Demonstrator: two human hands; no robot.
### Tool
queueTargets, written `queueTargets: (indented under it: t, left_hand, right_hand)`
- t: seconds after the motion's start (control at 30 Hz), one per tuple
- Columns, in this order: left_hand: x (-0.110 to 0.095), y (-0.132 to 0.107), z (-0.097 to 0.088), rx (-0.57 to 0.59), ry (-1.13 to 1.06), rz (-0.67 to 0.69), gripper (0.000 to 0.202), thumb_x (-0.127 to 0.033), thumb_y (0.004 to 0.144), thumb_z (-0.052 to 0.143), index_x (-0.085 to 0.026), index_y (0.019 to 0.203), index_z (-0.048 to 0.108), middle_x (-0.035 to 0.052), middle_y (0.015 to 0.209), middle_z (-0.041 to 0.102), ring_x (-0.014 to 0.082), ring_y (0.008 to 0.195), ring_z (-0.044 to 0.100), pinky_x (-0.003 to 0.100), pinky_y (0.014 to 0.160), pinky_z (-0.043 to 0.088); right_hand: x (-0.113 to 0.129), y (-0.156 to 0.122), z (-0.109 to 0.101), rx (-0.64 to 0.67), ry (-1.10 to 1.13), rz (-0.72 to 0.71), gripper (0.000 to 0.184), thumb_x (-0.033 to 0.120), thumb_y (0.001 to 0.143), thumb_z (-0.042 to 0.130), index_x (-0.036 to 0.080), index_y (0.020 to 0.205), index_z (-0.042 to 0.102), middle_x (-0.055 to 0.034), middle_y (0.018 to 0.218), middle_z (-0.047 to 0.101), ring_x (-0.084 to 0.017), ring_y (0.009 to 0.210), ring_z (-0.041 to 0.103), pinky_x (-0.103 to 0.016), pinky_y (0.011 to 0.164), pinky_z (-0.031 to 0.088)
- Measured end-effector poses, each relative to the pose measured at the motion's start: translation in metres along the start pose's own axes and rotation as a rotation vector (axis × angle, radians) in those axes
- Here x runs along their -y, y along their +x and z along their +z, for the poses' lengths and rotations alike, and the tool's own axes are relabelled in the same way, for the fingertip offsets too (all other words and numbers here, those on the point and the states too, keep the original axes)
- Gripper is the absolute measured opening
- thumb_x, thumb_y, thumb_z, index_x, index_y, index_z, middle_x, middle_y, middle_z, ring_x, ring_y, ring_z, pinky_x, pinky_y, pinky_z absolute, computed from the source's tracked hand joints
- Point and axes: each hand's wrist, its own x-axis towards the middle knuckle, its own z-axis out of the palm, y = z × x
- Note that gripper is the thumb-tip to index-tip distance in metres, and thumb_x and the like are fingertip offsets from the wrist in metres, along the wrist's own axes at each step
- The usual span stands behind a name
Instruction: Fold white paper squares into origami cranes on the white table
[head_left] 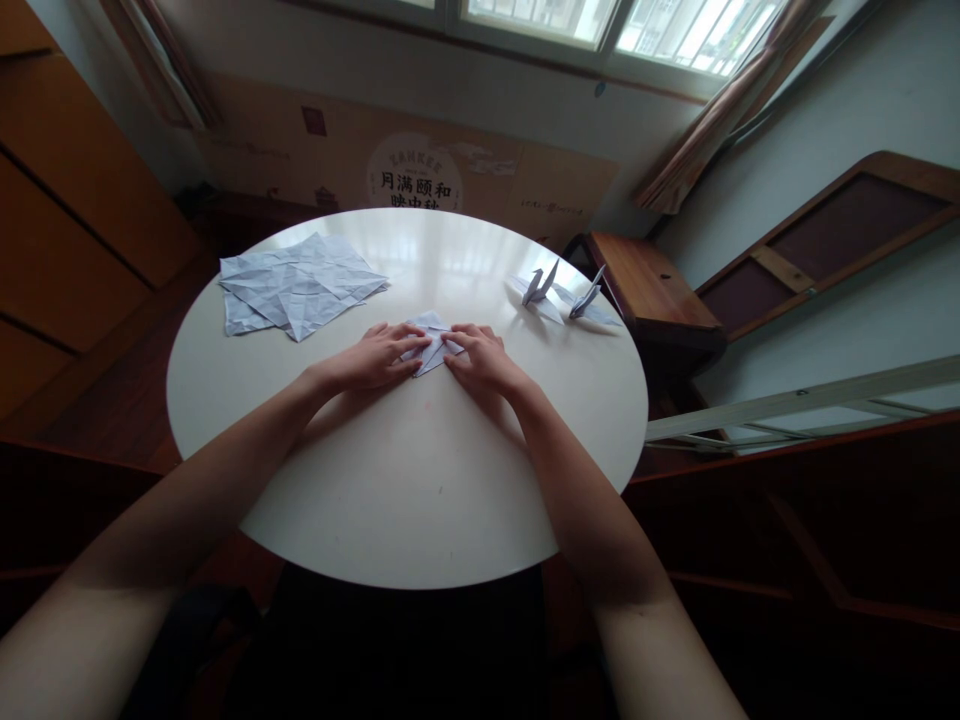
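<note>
A small folded piece of white paper [433,338] lies on the round white table [405,500] near its middle. My left hand [375,360] rests on its left side, fingers curled down and pressing the paper. Against the paper's right side, my right hand [484,362] has its fingertips pinched on a fold. Both forearms reach in from the near edge.
A pile of creased white paper sheets [298,285] lies at the table's far left. Two folded paper cranes [541,285] [589,298] stand at the far right. A small wooden table [649,290] is to the right, cardboard boxes [412,170] under the window.
</note>
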Motion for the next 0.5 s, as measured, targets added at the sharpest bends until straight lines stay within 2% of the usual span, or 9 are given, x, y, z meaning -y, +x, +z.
queueTargets:
  t: [0.5]
  left_hand:
    - [0.0006,0.0004,0.0003,-0.005,0.004,0.009,0.048,-0.043,0.099,0.038,-0.029,0.144,0.046,0.0090,0.145,0.045,0.0288,0.132,0.043,0.049,0.115,0.020]
  right_hand:
    - [-0.0015,0.0002,0.0017,-0.011,-0.002,-0.005,0.045,0.037,0.091,0.054,0.025,0.135,0.059,-0.0082,0.143,0.051,-0.030,0.132,0.039,-0.049,0.111,0.031]
